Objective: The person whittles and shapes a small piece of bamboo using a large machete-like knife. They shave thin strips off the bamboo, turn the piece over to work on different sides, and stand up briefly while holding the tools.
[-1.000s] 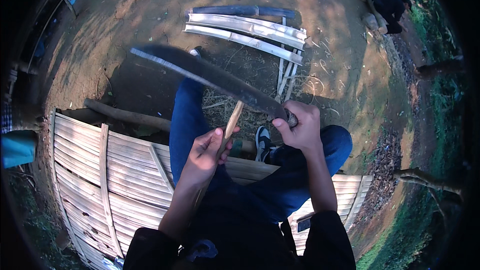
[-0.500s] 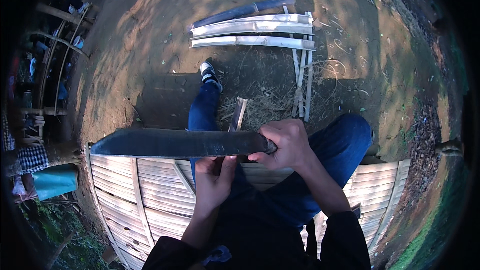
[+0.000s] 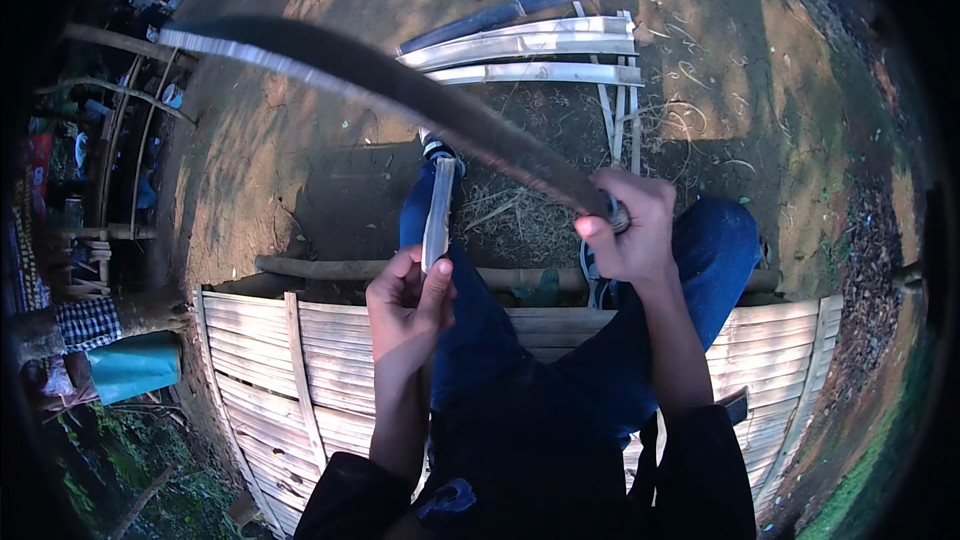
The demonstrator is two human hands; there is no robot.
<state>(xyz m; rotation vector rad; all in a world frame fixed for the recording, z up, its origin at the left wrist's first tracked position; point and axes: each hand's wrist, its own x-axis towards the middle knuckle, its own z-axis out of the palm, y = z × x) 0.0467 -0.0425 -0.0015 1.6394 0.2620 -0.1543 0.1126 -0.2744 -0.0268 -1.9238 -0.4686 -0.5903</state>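
Note:
A machete (image 3: 400,100) with a broad dark blade is held up by its handle in my right hand (image 3: 640,225), which is closed around it. Its blade slants up and away to the far left and is slightly blurred. My left hand (image 3: 410,305) pinches the lower end of a short split bamboo piece (image 3: 437,212) between thumb and fingers. The piece stands roughly upright above my left leg, pale on its cut side. Blade and bamboo piece are apart.
I sit on a bamboo slat platform (image 3: 250,340). Split bamboo lengths (image 3: 540,47) and a dark bamboo pole (image 3: 500,17) lie on thin strips ahead. Shavings (image 3: 510,210) litter the ground. A bamboo rail (image 3: 330,267) runs along the platform's front; a teal sheet (image 3: 135,365) hangs at left.
The machete has swung from lying level over my left hand to raised and slanting away. My right hand has moved up and right. The bamboo piece shows fully, higher and farther left.

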